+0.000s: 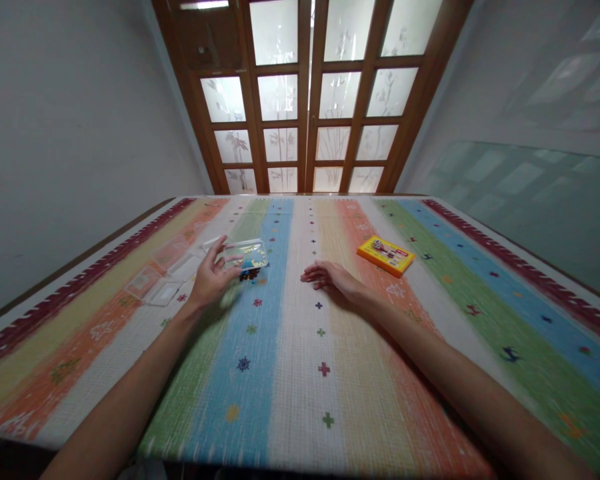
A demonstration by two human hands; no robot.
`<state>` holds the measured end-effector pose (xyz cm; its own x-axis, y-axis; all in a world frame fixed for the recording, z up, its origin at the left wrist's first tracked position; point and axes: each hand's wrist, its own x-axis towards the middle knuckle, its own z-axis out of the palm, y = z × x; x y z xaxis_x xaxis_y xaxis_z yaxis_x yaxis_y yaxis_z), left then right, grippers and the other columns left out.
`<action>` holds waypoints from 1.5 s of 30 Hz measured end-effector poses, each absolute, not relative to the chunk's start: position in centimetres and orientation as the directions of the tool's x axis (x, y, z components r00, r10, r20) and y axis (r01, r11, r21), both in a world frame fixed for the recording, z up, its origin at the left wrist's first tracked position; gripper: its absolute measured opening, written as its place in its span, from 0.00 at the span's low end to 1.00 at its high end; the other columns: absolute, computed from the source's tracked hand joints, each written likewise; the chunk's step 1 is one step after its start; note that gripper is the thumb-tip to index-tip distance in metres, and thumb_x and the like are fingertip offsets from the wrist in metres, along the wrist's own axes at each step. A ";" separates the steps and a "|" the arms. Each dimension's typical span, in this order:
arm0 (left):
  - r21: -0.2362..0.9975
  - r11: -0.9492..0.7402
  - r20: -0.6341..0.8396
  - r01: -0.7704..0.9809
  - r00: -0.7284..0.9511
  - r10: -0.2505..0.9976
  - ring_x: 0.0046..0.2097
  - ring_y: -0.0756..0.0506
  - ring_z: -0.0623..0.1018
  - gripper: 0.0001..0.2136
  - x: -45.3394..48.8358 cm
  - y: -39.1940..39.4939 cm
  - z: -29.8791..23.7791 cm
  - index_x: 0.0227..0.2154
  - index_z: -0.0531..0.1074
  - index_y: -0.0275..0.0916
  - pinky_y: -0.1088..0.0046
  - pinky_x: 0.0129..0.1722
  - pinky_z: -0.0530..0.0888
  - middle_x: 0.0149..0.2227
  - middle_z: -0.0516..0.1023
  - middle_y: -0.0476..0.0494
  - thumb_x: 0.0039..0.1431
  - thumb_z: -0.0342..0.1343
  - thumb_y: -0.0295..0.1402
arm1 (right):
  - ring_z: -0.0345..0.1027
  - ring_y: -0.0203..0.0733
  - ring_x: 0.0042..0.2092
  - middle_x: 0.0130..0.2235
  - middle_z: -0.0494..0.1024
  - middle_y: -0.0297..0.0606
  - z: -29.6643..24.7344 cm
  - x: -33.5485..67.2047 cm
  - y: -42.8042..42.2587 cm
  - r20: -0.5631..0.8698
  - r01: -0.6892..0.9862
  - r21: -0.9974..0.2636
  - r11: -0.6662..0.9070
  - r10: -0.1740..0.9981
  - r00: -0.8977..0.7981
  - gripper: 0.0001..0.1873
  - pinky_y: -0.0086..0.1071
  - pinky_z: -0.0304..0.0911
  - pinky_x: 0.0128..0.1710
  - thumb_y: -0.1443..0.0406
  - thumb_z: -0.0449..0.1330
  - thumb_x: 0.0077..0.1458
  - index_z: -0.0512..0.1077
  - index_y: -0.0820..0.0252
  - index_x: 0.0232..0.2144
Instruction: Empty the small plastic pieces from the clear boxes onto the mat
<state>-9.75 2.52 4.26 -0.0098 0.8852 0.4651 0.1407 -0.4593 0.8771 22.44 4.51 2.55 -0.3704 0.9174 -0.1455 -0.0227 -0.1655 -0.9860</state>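
While our left hand (211,277) pinches the near edge of the small clear plastic box (243,254), tilted over the striped woven tablecloth (300,373), and our right hand (330,275) rests flat and empty, we judge the box light, stiff, slippery, best gripped across its rim.
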 end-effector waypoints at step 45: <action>0.020 -0.695 0.716 0.719 0.475 0.512 0.58 0.39 0.75 0.25 -13.1 3.1 2.9 0.63 0.60 0.50 0.53 0.56 0.78 0.59 0.69 0.38 0.65 0.56 0.27 | 0.76 0.48 0.47 0.43 0.83 0.49 2.5 23.4 4.1 -0.064 -0.054 -0.993 -0.101 0.879 -0.472 0.14 0.44 0.67 0.54 0.57 0.59 0.61 0.79 0.60 0.33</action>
